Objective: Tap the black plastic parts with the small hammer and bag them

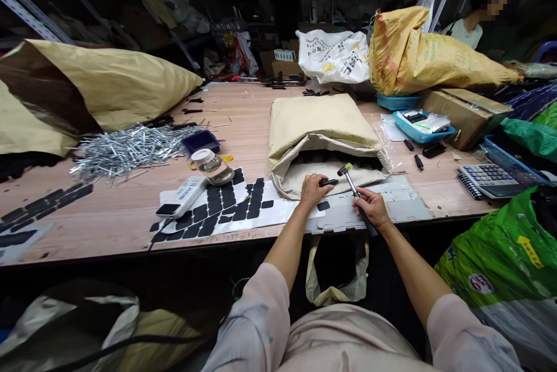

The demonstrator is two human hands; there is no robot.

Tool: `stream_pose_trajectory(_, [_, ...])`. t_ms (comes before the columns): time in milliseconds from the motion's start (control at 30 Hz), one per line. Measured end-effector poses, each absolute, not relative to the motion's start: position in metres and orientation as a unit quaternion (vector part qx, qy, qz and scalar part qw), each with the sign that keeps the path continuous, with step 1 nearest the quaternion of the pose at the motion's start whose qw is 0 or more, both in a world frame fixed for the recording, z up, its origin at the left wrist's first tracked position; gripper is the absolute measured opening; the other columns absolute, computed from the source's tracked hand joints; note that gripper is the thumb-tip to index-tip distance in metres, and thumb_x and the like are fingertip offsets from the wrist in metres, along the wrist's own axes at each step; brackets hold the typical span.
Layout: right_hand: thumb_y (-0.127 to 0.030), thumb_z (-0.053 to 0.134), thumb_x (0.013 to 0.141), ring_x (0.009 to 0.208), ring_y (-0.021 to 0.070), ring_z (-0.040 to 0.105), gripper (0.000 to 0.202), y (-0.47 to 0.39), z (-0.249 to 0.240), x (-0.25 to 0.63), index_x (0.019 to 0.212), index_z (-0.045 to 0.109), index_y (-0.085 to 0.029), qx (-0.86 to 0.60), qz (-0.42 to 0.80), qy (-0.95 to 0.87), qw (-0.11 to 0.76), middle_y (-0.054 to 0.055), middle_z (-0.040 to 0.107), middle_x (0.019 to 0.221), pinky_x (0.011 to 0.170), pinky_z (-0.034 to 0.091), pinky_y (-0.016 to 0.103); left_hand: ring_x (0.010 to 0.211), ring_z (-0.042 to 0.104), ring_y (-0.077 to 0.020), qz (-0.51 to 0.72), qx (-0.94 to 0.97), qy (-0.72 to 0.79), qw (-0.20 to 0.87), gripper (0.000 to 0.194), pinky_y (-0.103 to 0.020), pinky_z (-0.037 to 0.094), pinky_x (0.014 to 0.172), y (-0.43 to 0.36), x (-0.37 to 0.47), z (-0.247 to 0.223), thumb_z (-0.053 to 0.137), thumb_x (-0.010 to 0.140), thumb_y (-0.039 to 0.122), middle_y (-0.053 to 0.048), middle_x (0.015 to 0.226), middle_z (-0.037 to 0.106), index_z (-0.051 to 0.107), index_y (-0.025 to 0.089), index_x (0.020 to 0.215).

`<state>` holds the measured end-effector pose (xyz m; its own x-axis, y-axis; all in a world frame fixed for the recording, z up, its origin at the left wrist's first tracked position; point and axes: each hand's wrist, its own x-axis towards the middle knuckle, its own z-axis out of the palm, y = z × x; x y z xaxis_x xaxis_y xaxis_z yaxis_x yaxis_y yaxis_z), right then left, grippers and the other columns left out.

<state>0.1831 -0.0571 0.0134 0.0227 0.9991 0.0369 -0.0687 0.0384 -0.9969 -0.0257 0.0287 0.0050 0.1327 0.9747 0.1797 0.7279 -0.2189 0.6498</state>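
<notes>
My left hand (312, 190) is closed on a small black part (328, 183), held at the front lip of an open beige sack (319, 114). A small hammer (351, 185) is gripped by its dark handle in my right hand (372, 207); its head, with a yellowish face, is raised at the sack's mouth, to the right of the black part. Dark pieces show dimly inside the sack. Under my hands lies a grey board (398, 201) at the table edge. White sheets with black rectangular pads (213, 201) lie to the left.
Metal rods (130, 148), a dark blue tray (200, 141), a jar (212, 167) and a white box (185, 197) occupy the left. At right are a blue basket (424, 128), a cardboard box (465, 114), a calculator (491, 179) and a green bag (505, 250). A person (467, 29) is behind.
</notes>
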Motion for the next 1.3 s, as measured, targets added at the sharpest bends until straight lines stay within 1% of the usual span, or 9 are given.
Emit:
stream_pose_trajectory(133, [-0.041,0.074,0.071,0.040,0.0102,0.051,0.055,-0.060,0.013,0.182,0.117,0.071,-0.012,-0.487,0.494,-0.506,0.513,-0.003,0.065,0.062,0.040,0.045,0.025,0.103,0.055,-0.0228,0.297,0.716,0.586,0.236,0.018,-0.033,0.045,0.088,0.032,-0.027,0.005,0.080,0.078,0.032,-0.003,0.096,0.070,0.079,0.025,0.095])
stream_pose_trajectory(267, [-0.038,0.072,0.073,0.041,0.0100,0.052,0.051,-0.066,0.025,0.179,0.118,0.071,-0.013,-0.478,0.484,-0.531,0.505,-0.003,0.066,0.064,0.042,0.046,0.025,0.104,0.054,-0.0229,0.300,0.707,0.592,0.245,0.018,-0.034,0.044,0.090,0.034,-0.026,0.004,0.082,0.077,0.033,-0.002,0.098,0.069,0.079,0.026,0.093])
stream_pose_trajectory(400, [-0.037,0.069,0.076,0.043,0.0096,0.052,0.050,-0.070,0.029,0.176,0.121,0.070,-0.014,-0.474,0.464,-0.545,0.513,-0.002,0.067,0.068,0.045,0.047,0.025,0.103,0.054,-0.0227,0.306,0.704,0.592,0.246,0.018,-0.034,0.044,0.089,0.034,-0.024,0.005,0.081,0.077,0.035,-0.002,0.096,0.069,0.079,0.028,0.093])
stream_pose_trajectory(533, [-0.038,0.070,0.074,0.041,0.0101,0.051,0.051,-0.071,0.025,0.176,0.119,0.071,-0.013,-0.502,0.476,-0.540,0.479,-0.003,0.065,0.063,0.042,0.044,0.025,0.103,0.053,-0.0230,0.297,0.704,0.596,0.247,0.018,-0.034,0.043,0.087,0.033,-0.024,0.006,0.081,0.077,0.037,-0.002,0.096,0.068,0.079,0.028,0.093])
stream_pose_trajectory(733, [-0.037,0.069,0.076,0.042,0.0098,0.051,0.048,-0.068,0.033,0.172,0.119,0.071,-0.015,-0.483,0.463,-0.547,0.504,-0.003,0.067,0.067,0.044,0.046,0.025,0.105,0.053,-0.0225,0.300,0.703,0.593,0.252,0.019,-0.033,0.042,0.089,0.034,-0.024,0.005,0.082,0.077,0.037,-0.002,0.097,0.069,0.080,0.029,0.094])
stream_pose_trajectory(900, [-0.037,0.072,0.073,0.040,0.0102,0.051,0.049,-0.065,0.025,0.170,0.116,0.072,-0.014,-0.478,0.507,-0.549,0.462,-0.003,0.065,0.062,0.040,0.042,0.024,0.103,0.053,-0.0224,0.290,0.701,0.601,0.254,0.021,-0.033,0.042,0.088,0.032,-0.023,0.007,0.082,0.076,0.039,-0.002,0.097,0.068,0.079,0.028,0.093])
stream_pose_trajectory(1133, [-0.043,0.074,0.071,0.042,0.0115,0.053,0.047,-0.055,0.019,0.181,0.106,0.068,-0.013,-0.490,0.486,-0.423,0.587,-0.001,0.067,0.064,0.037,0.040,0.024,0.106,0.054,-0.0239,0.284,0.709,0.592,0.257,0.018,-0.036,0.044,0.093,0.030,-0.025,0.017,0.081,0.078,0.035,-0.003,0.099,0.068,0.079,0.026,0.094])
stream_pose_trajectory(1200, [-0.045,0.074,0.071,0.043,0.0115,0.053,0.045,-0.052,0.020,0.182,0.102,0.068,-0.014,-0.496,0.492,-0.407,0.588,0.000,0.067,0.064,0.036,0.039,0.023,0.108,0.054,-0.0243,0.293,0.722,0.577,0.242,0.017,-0.037,0.044,0.096,0.019,-0.025,0.023,0.080,0.079,0.035,-0.004,0.102,0.067,0.079,0.026,0.094])
stream_pose_trajectory(1300, [-0.047,0.074,0.070,0.042,0.0114,0.052,0.045,-0.050,0.020,0.182,0.100,0.068,-0.014,-0.489,0.504,-0.421,0.574,0.000,0.067,0.064,0.035,0.039,0.022,0.119,0.052,-0.0262,0.343,0.759,0.519,0.193,0.017,-0.041,0.042,0.105,-0.022,-0.027,0.025,0.080,0.080,0.038,-0.006,0.122,0.063,0.079,0.027,0.093])
